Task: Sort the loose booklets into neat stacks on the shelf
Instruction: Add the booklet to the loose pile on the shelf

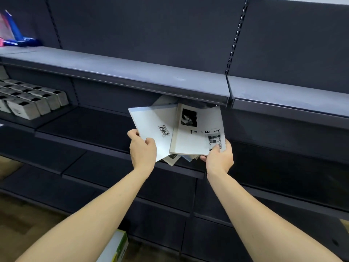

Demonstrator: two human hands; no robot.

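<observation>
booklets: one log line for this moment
left hand grips pale booklet | right hand pinches titled booklet | others fanned beneath | over middle shelf | unstacked

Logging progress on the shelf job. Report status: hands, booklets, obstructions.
Left hand grips pale blue-grey booklet. Right hand pinches white "Time & Memory" booklet. Booklets fanned, unstacked. Dark upper shelf lip overhangs their tops.

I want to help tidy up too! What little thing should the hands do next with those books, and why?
Probably tap the booklets together so their edges line up. The left hand grips a pale booklet tilted one way, the right hand pinches the "Time & Memory" one tilted another, and more corners poke out underneath. They are fanned, not yet a neat stack for the shelf.
</observation>
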